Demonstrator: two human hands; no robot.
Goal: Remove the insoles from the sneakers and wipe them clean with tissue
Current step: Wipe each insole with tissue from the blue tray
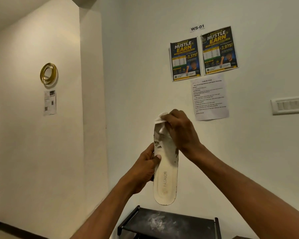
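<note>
White wall behind, left hand (143,167) gripping upright insole (166,169), right hand (179,129) pressing tissue (160,118)

Labelled workstation room, WS-01 sign (197,28), task sheet (209,98), posters (186,59)

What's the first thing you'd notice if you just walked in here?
A dirty white insole held up mid-picture: the left hand grips its side while the right hand presses a tissue on its top end. Next, two bright posters on the wall at upper right, and a gold ring hanging at left.
</note>
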